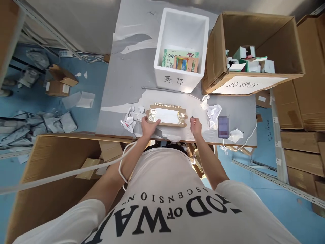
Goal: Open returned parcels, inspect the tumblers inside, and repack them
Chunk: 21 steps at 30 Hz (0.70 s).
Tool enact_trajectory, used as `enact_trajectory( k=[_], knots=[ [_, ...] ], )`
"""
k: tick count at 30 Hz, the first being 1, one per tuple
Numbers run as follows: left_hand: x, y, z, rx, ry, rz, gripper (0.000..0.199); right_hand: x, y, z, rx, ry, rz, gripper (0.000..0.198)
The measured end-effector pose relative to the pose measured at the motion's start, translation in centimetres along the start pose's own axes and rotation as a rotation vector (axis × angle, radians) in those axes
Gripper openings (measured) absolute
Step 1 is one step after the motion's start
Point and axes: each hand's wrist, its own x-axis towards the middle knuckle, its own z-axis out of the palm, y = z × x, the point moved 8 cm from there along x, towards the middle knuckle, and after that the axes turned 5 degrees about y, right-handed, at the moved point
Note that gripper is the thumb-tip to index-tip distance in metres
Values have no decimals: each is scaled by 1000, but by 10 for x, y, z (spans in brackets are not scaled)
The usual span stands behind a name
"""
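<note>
A small flat cardboard box with a white label and shiny tape around its edges lies on the grey table in front of me. My left hand grips its left end, with the thumb resting on the top near the label. To the right of the box, and apart from it, my right hand is closed. A small dark tip pokes out above its fingers; the rest of what it holds is hidden. Torn white paper lies left of the box, and crumpled paper lies beyond my right hand.
At the back stand a white foam bin holding booklets and a big carton holding small boxes. A phone with a white cable lies at the right. A large open carton stands below the table's left side. A cable crosses near my left arm.
</note>
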Motion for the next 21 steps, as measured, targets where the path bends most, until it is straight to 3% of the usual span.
enact_trajectory(
  k=[2,4,6,9,11,13,14,17,19,21],
  knots=[
    [-9,14,-5,59,126,189,68,-3,26,-4,-181,19,71,49],
    [-20,30,0,140,149,407,36,-8,47,0,-343,-55,115,63],
    [-29,40,12,200,51,600,20,-12,60,6,-391,-158,127,63],
    [-42,44,24,258,-106,844,28,-10,55,-4,-289,-156,33,55],
    [-50,41,25,301,-156,954,34,-5,29,-26,-169,-29,-111,54],
    [-57,34,25,342,-183,997,42,-4,-17,-45,-79,34,-334,55],
    [-59,31,25,359,-191,997,46,-6,-46,-47,-66,-5,-472,56],
    [-60,25,27,397,-197,975,53,-26,-133,-23,-225,-328,-867,56],
    [-61,25,29,407,-208,981,56,-36,-174,-5,-391,-455,-1026,57],
    [-61,25,31,408,-229,988,57,-41,-199,7,-533,-489,-1108,58]
  ],
)
